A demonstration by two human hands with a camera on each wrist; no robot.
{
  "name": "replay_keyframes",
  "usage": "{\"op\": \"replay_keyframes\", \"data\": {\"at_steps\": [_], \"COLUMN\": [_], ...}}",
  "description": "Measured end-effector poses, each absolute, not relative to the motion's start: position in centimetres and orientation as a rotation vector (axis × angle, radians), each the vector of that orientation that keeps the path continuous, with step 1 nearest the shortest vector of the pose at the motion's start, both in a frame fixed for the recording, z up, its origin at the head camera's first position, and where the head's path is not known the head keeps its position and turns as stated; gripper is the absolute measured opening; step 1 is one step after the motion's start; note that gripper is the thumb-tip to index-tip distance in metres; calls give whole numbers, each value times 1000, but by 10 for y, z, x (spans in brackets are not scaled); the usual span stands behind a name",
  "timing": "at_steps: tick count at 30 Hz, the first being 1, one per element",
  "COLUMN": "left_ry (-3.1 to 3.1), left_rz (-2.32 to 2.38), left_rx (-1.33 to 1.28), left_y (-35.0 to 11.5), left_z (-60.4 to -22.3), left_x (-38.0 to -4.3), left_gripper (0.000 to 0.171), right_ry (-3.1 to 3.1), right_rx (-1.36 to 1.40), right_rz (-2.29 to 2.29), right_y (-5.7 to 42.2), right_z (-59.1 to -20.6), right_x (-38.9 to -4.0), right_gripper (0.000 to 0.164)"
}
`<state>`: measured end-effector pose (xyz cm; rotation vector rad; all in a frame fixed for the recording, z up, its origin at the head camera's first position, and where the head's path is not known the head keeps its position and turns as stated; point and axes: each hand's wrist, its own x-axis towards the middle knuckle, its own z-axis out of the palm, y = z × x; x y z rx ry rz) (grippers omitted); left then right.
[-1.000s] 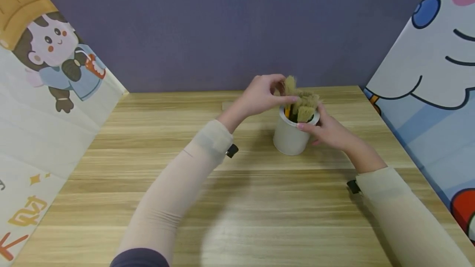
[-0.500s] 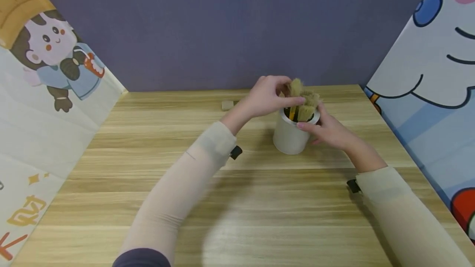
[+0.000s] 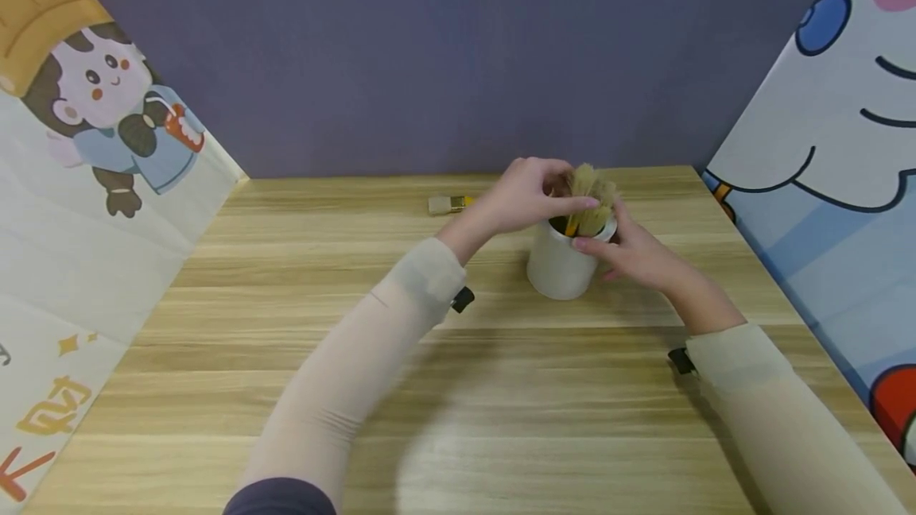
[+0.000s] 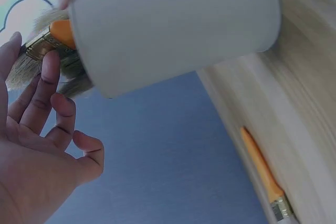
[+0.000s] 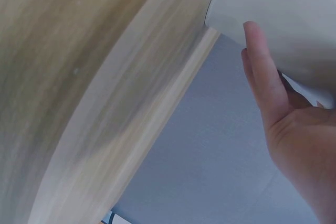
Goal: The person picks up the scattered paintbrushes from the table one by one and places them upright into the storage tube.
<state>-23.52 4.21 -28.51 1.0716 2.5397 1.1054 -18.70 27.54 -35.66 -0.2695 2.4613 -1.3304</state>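
A white cylindrical pot (image 3: 561, 267) stands upright on the table with several bristle brushes in it, heads upward. At its mouth my left hand (image 3: 525, 195) pinches a paintbrush (image 4: 41, 44) by its metal ferrule, between thumb and fingers. That brush has tan bristles and an orange handle, whose lower part is hidden inside the pot. My right hand (image 3: 640, 251) holds the pot from the right side. Its thumb lies at the near rim, and in the right wrist view its fingers lie along the pot's wall.
Another paintbrush (image 3: 447, 205) with an orange handle lies on the table behind my left forearm. The wooden tabletop (image 3: 300, 276) meets a dark blue-grey wall (image 3: 401, 62) at the back. Cartoon-printed panels flank both sides.
My left hand has moved right and slightly down with the pinched paintbrush, close against the other brushes. The lying paintbrush shows more from behind the left arm. My right hand stays put.
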Motion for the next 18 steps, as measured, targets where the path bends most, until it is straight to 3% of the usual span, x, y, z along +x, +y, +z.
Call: {"op": "replay_keyframes", "data": {"at_steps": [6,12,18], "left_ry": [2556,2630,2666], "left_rz": [1163,1224,1138], "left_rx": [1113,1226,1228], "left_y": [38,34,34], "left_z": [-294,-295,-301], "left_x": [-234,-233,-231], "left_gripper": [55,38,35], "right_ry": [2458,2450,2457], "right_rx": [-290,-269,-265], "right_rz": [-1346,-1328,-1322], "right_y": [276,278,278], "right_z": [-359,-360,-361], "right_x": [-189,-190,-190], "right_gripper": [108,113,113]}}
